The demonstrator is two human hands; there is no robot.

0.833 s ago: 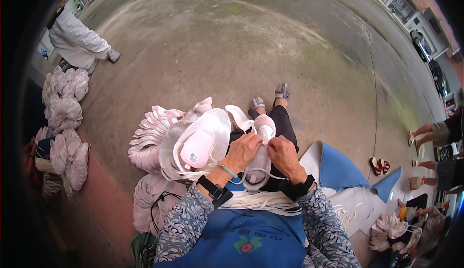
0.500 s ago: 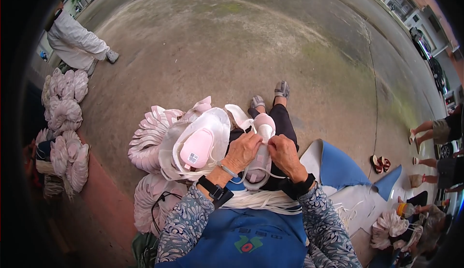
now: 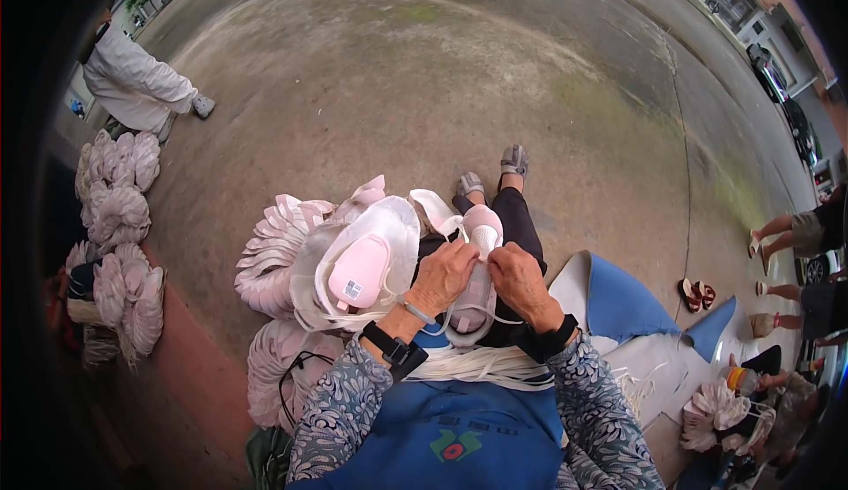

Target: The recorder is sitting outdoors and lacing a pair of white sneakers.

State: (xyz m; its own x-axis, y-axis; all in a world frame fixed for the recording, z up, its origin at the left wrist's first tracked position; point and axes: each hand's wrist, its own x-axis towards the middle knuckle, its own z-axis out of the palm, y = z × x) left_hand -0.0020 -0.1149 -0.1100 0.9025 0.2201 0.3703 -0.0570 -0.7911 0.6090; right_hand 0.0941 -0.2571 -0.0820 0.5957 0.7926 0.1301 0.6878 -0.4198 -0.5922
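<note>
A pale pink shoe upper lies lengthwise over my lap, its toe pointing away from me. My left hand is closed in a pinch at the upper's left eyelet edge. On the other side my right hand pinches too, close to the same row of eyelets. Both grip a thin white shoelace, whose loose length hangs below my right hand; the fingertips partly hide it. Left of my left hand, more pink and white uppers lean in a pile. A bundle of white laces rests on my blue apron.
Fanned stacks of uppers stand on the left, with more by a person in white. A blue and white sheet and sandals lie right. Other people are at the right edge, beyond them cars.
My hands stay pinched at the same spot on the upper, nearly unmoved. The whole view has shifted very slightly.
</note>
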